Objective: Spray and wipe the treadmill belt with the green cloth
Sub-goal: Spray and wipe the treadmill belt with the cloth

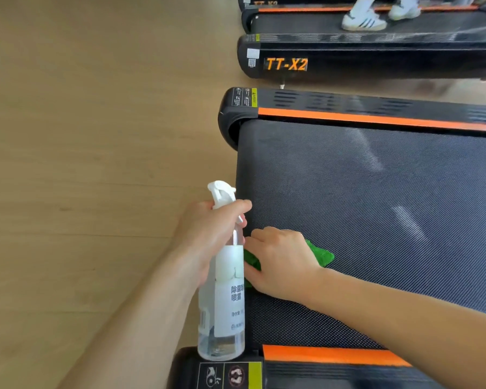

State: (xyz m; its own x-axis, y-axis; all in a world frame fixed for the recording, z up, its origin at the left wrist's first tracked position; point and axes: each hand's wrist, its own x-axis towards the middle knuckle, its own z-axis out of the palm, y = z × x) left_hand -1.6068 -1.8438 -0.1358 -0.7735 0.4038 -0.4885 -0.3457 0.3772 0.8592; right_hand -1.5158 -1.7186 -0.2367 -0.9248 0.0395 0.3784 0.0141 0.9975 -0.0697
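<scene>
The black textured treadmill belt fills the right half of the head view, framed by orange-striped side rails. My right hand presses the green cloth flat on the belt near its rear left edge; most of the cloth is hidden under the palm. My left hand grips the neck of a clear spray bottle with a white trigger head and white label, held upright just off the belt's end, above the rear corner cover.
Light wooden floor spreads to the left. A second treadmill marked TT-X2 stands beyond, and a person in white sneakers walks on it. A third treadmill's edge shows at the top.
</scene>
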